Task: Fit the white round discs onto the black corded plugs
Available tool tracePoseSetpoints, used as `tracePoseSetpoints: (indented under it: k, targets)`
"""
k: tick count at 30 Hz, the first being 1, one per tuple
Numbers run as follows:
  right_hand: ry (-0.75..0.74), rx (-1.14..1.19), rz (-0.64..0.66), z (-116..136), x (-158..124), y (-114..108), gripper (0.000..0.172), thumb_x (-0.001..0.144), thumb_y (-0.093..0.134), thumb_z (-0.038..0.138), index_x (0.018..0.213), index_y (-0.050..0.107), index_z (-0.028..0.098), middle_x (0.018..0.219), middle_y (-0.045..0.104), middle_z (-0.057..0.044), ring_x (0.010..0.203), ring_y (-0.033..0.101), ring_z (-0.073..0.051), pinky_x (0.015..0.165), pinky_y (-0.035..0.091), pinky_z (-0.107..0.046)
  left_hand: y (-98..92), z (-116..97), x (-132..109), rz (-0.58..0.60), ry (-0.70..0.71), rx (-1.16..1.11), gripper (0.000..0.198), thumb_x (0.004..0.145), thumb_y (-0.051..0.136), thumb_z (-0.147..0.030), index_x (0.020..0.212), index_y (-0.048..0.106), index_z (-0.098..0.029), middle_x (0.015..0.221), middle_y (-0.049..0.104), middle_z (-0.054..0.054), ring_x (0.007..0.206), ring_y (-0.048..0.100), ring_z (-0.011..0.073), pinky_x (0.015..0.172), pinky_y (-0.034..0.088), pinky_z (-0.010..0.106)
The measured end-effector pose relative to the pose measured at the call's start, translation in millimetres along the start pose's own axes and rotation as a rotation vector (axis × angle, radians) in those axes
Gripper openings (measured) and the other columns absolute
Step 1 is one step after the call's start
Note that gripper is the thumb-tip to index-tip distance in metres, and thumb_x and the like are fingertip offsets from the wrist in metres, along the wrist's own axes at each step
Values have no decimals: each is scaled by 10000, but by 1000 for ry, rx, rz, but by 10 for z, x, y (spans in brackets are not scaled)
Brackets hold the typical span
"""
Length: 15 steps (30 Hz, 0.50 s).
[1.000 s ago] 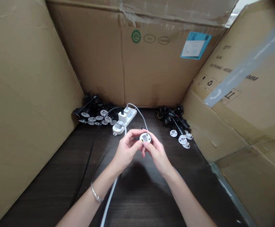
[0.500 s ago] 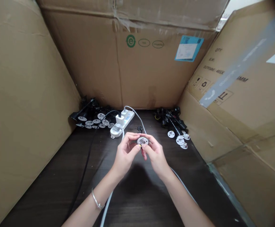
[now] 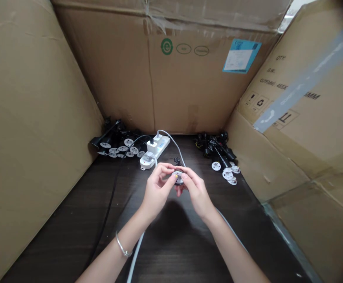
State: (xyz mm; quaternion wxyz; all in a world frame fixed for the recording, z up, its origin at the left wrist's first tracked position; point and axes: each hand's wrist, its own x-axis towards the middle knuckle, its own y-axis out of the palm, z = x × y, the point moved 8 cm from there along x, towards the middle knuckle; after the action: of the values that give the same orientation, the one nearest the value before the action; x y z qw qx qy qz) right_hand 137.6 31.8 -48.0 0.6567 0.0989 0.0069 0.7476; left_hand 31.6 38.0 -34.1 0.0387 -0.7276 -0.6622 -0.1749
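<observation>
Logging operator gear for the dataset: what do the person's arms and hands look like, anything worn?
The left forearm and right forearm are bare, with no sleeves. The left hand and right hand are ungloved. A thin silver-coloured bangle circles the left wrist; nothing shows on the right wrist.

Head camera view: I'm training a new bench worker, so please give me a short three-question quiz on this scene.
1. What do the left hand and right hand hold between them?
2. True or false: the white power strip has plugs in it.
3. Which wrist wears the metal bangle, left or right?

Key:
1. A round white disc.
2. True.
3. Left.
</observation>
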Motion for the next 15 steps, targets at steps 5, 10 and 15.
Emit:
tracePoseSetpoints:
  k: [5, 10, 15]
  targets:
    - [-40, -42, -41, 23, -31, 8, 254, 849, 473, 370, 1027, 575, 222, 875, 611, -26, 613, 557, -109, 596, 487, -267, -27, -56, -11, -16, 34, 72, 95, 775, 574, -209, 718, 519, -158, 948, 541, 42, 900, 541, 144, 758, 452, 245]
    - [-45, -6, -49, 18, -45, 29, 254, 825, 515, 375, 1010, 584, 215, 855, 623, -34, 702, 594, -143, 606, 514, -263, -53, -84, -3, -40, 29, 117, 142, 763, 589, -227, 656, 533, -152, 894, 570, 42, 837, 549, 142, 732, 434, 242]
    - [-31, -6, -38, -21, -35, 31, 255, 833, 501, 382, 1017, 582, 226, 932, 627, -35, 641, 589, -123, 601, 518, -265, -87, -79, -9, -88, 37, 156, 175, 750, 602, -228, 612, 527, -151, 829, 571, 36, 760, 534, 132, 675, 423, 238]
